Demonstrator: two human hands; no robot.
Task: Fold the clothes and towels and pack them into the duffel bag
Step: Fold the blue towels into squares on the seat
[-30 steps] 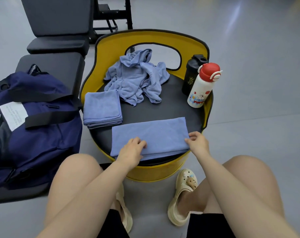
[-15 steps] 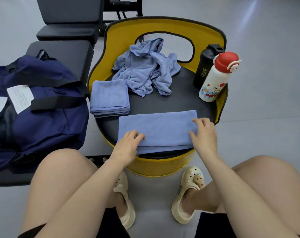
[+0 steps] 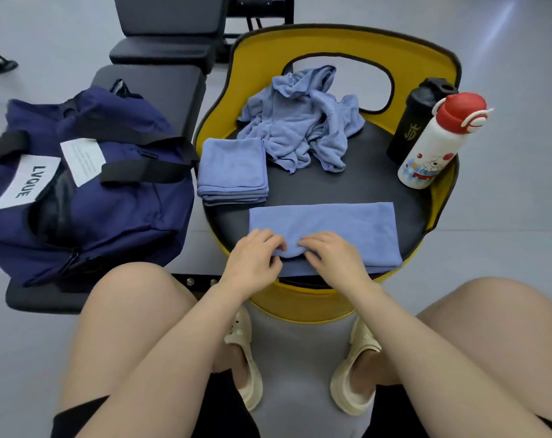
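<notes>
A half-folded blue towel (image 3: 341, 227) lies flat along the near edge of the black round seat (image 3: 356, 188). My left hand (image 3: 255, 257) and my right hand (image 3: 333, 259) sit close together at its near left part, and both pinch a raised fold of the cloth between them. A neatly folded stack of blue towels (image 3: 232, 170) rests at the seat's left. Behind it lies a crumpled heap of blue cloth (image 3: 300, 128). The navy duffel bag (image 3: 88, 197) stands on a black bench at the left, its top partly open.
A black shaker bottle (image 3: 418, 121) and a white bottle with a red cap (image 3: 439, 143) stand at the seat's right rim. The yellow backrest (image 3: 341, 39) rises behind the cloth. Black benches (image 3: 160, 86) sit at the back left. My knees flank the seat.
My right hand has slid left from the towel's right end to meet my left hand, and a small fold of cloth now bunches up between them. The view has shifted slightly.
</notes>
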